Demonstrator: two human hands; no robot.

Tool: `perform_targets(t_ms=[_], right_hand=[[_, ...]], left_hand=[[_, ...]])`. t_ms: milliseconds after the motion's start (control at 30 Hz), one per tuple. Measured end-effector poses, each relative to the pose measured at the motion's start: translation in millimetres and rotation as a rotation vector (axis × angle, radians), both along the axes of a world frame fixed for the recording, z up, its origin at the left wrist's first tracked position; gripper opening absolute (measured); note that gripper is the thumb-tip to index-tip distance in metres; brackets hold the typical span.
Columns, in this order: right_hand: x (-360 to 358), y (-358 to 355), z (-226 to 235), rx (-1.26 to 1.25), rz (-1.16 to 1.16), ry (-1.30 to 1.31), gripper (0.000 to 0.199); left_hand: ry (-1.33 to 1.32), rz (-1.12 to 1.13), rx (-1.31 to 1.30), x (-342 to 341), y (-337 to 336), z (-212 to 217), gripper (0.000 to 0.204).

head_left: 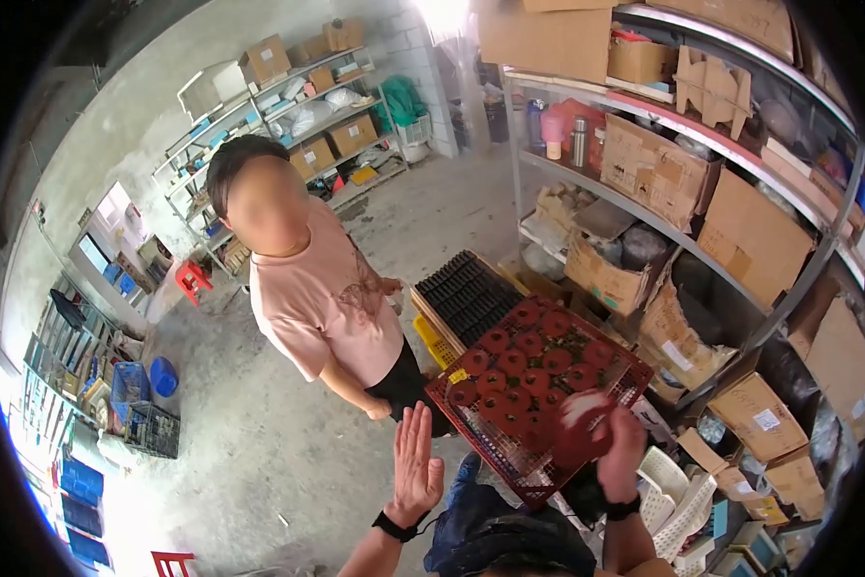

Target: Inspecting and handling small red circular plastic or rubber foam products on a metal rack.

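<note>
Red crate (pixel 495 452) part-filled; one red piece (pixel 584 425) in the right hand (pixel 625 447).

I see round red pieces (pixel 512 363) in rows, bare lattice at the near end. Right hand curled on its blurred piece, over the crate; left hand (pixel 416 466) flat, spread open, holding nothing. I judge work unfinished; filling or emptying, cannot tell.

**Wearer: dark bands, blue clothing**

Landmark: garment (pixel 500 540), dark blue, creased, paler in patches. Above garment: brighter blue piece (pixel 465 469), trouser leg or shoe, cannot tell which. Left of garment: left hand (pixel 416 469), bare; left band (pixel 395 527), black, strap-like, around wrist. Right of garment: right hand (pixel 626 452), bare; right band (pixel 622 507), black, around wrist. Forearms (pixel 370 556) bare, either side of garment.
</note>
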State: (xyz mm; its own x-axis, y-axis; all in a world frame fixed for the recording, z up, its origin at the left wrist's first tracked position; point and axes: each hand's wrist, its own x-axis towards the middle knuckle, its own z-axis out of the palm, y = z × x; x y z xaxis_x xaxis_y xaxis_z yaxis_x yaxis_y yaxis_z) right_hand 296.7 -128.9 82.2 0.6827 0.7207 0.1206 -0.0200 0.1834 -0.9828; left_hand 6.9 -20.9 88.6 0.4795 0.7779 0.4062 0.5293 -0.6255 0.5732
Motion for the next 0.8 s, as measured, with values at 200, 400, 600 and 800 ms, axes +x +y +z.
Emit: perform_targets(t_ms=[200, 400, 600, 800], right_hand=[[61, -26, -25, 0.173, -0.435, 0.223, 0.015], [-27, -1, -17, 0.029, -0.154, 0.162, 0.026], [-96, -5, -10, 0.024, 0.466, 0.25, 0.035], [-60, 3, -7, -0.145, 0.437, 0.229, 0.029]], left_hand=[[-0.081, -0.209, 0.007, 27, -18, 10, 0.077], [-0.067, -0.351, 0.031, 64, -22, 5, 0.077], [-0.134, -0.408, -0.048, 79, -40, -3, 0.077], [-0.106, -0.395, -0.069, 76, -37, -9, 0.077]])
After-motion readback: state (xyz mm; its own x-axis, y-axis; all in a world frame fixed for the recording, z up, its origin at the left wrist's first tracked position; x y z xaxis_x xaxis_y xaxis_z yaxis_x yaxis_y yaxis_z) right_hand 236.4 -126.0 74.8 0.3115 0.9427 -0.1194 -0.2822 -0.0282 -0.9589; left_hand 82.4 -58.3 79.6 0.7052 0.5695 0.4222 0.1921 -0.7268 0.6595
